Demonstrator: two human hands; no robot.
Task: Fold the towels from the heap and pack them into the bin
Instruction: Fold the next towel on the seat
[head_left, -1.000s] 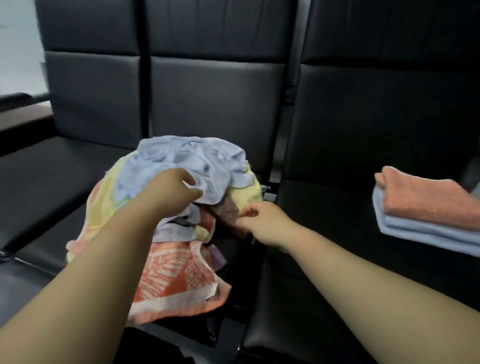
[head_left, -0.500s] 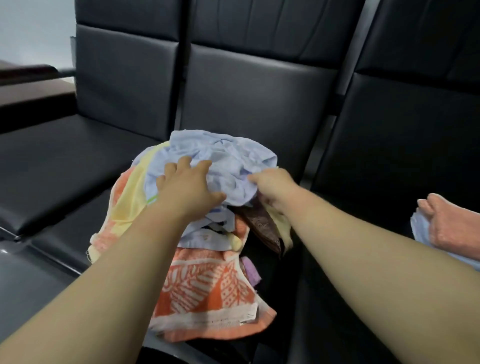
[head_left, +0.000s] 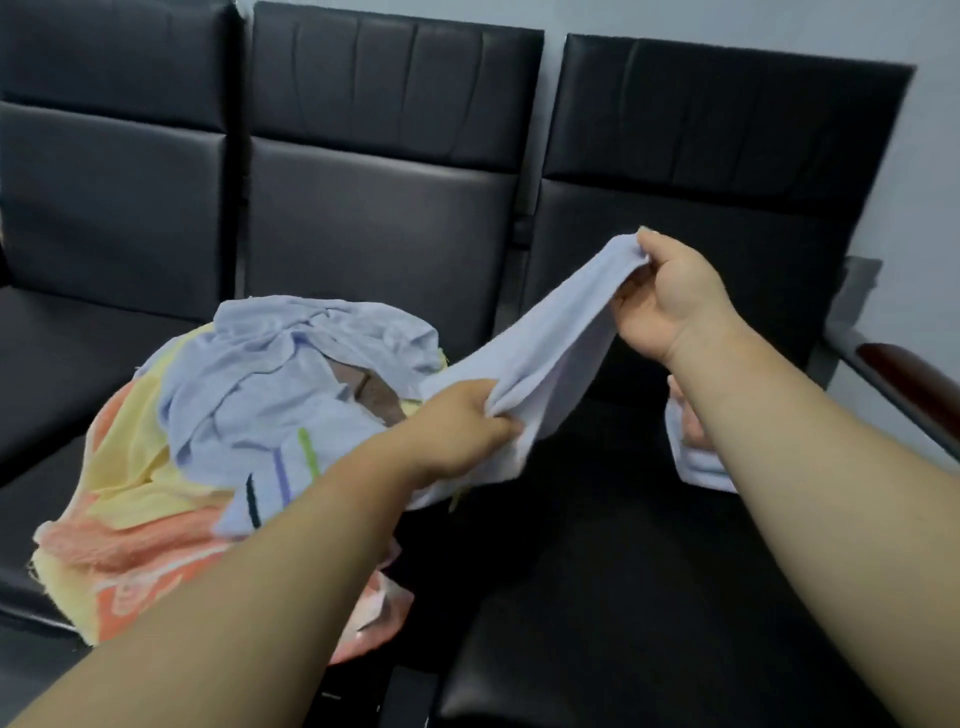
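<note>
A heap of towels (head_left: 218, 415), light blue, yellow, orange and brown, lies on the middle black seat. A pale lavender-blue towel (head_left: 556, 332) stretches up and to the right from the heap. My left hand (head_left: 462, 426) grips its lower bunched edge just right of the heap. My right hand (head_left: 665, 296) pinches its upper corner, raised in front of the right seat's backrest. A stack of folded towels (head_left: 693, 457) on the right seat is mostly hidden behind my right forearm. No bin is in view.
A row of black padded seats (head_left: 597, 545) with tall backrests (head_left: 384, 145) runs across the view. A dark wooden armrest on a metal frame (head_left: 904, 374) juts out at the right edge. A pale wall stands behind.
Both hands have left the heap's top: they took hold of one light towel and drew it up and rightward. The camera swung right and up.
</note>
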